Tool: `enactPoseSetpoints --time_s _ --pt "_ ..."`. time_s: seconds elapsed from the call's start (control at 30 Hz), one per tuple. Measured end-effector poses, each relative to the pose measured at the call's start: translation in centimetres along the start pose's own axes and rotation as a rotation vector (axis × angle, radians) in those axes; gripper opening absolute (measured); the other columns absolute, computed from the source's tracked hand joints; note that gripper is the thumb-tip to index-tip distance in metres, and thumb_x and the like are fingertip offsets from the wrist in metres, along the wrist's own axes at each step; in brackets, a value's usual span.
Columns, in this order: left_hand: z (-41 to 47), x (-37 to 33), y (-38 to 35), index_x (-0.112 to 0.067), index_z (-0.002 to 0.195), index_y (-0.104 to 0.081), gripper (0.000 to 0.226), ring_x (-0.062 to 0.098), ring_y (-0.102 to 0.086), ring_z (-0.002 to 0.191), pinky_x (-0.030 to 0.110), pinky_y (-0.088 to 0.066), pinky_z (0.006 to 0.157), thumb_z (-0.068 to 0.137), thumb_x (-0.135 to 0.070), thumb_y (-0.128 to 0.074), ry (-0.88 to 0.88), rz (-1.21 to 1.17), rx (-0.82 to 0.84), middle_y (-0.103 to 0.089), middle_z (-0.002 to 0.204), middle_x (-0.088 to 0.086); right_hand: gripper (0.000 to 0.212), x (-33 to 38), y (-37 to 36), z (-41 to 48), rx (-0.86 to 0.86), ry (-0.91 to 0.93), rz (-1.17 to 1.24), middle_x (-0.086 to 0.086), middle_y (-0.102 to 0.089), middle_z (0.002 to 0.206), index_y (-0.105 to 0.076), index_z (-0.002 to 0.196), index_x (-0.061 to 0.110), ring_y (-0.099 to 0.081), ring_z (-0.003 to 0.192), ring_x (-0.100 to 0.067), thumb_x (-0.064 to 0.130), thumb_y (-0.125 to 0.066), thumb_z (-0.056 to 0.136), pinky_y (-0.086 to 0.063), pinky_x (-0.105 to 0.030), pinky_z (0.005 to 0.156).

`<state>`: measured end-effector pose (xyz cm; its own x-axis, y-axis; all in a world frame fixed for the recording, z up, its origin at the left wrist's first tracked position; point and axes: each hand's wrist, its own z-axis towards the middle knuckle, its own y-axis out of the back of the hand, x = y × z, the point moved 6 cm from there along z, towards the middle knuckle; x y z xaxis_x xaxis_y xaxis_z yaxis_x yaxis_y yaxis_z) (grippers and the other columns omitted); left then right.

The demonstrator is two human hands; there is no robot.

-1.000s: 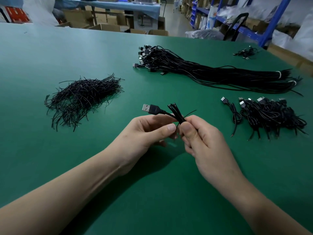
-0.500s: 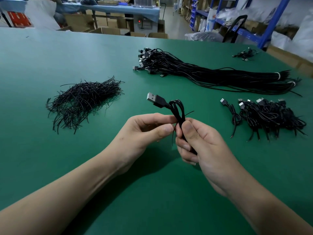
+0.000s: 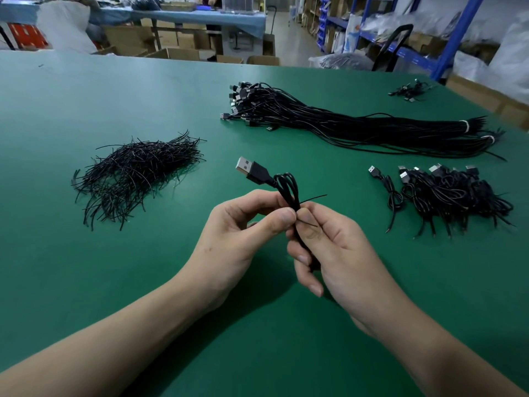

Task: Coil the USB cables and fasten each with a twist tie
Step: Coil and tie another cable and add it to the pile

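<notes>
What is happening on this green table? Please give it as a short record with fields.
Surface: green table
Held item: coiled USB cable, plug pointing up and to the left
Left hand: pinches the coil at its middle
Right hand: grips the coil's lower part
Twist tie: around the coil's middle, ends sticking out sideways
Left of the hands: pile of loose twist ties
Far side: long bundle of uncoiled cables
Right side: heap of coiled cables

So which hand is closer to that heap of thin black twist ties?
Left. The left hand is right of the heap of thin black twist ties; the right hand lies farther right.
</notes>
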<state>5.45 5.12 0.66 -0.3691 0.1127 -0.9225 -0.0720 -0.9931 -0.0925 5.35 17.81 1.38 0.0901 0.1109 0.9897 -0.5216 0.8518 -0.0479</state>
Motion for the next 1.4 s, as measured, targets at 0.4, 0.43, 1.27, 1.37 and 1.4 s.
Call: enactPoseSetpoints --time_s 0.4,0.43,1.27,1.37,1.4 --pt "0.0 0.2 -0.5 -0.003 0.094 -0.071 0.027 0.003 -0.055 0.079 0.018 -0.038 0.077 0.095 -0.026 -0.058 0.084 0.144 0.049 -0.059 0.08 -0.012 0.029 -0.3 0.0 0.2 0.036 -0.144 -0.012 0.021 -0.043 0.051 -0.05 0.083 0.016 -0.029 0.043 0.002 0.032 -0.037 0.103 -0.021 -0.011 0.043" --pt "0.1 0.1 -0.5 0.0 0.094 -0.07 0.029 0.002 -0.055 0.078 0.017 -0.038 0.077 0.095 -0.026 -0.057 0.082 0.15 0.053 -0.059 0.079 -0.012 0.029 -0.4 0.2 0.3 0.042 -0.152 -0.035 0.02 -0.041 0.053 -0.051 0.085 0.017 -0.028 0.045 0.001 0.028 -0.036 0.106 -0.019 -0.014 0.046" --pt "-0.2 -0.5 0.2 -0.017 0.094 -0.08 0.016 0.009 -0.063 0.078 0.038 -0.049 0.073 0.088 -0.026 -0.069 -0.006 0.199 -0.126 -0.069 0.087 -0.009 0.027 -1.5 0.5 0.4 0.016 -0.001 -0.371 0.018 -0.044 0.068 -0.058 0.107 0.031 -0.034 0.058 -0.004 0.046 -0.036 0.099 -0.029 -0.03 0.057" --pt "-0.2 -0.7 -0.1 -0.013 0.099 -0.079 0.022 0.007 -0.061 0.075 0.025 -0.048 0.072 0.088 -0.028 -0.068 -0.031 0.177 -0.099 -0.068 0.085 -0.012 0.025 -1.0 0.4 0.2 0.035 0.014 -0.413 0.019 -0.047 0.072 -0.058 0.105 0.038 -0.041 0.063 -0.003 0.047 -0.035 0.099 -0.033 -0.029 0.064" --pt "-0.2 -0.7 -0.2 -0.01 0.1 -0.079 0.025 0.007 -0.06 0.075 0.022 -0.048 0.072 0.087 -0.029 -0.068 -0.033 0.156 -0.091 -0.068 0.087 -0.012 0.024 -0.8 0.3 0.1 0.044 0.024 -0.424 0.022 -0.048 0.071 -0.057 0.104 0.042 -0.043 0.064 -0.002 0.047 -0.035 0.099 -0.034 -0.025 0.065"
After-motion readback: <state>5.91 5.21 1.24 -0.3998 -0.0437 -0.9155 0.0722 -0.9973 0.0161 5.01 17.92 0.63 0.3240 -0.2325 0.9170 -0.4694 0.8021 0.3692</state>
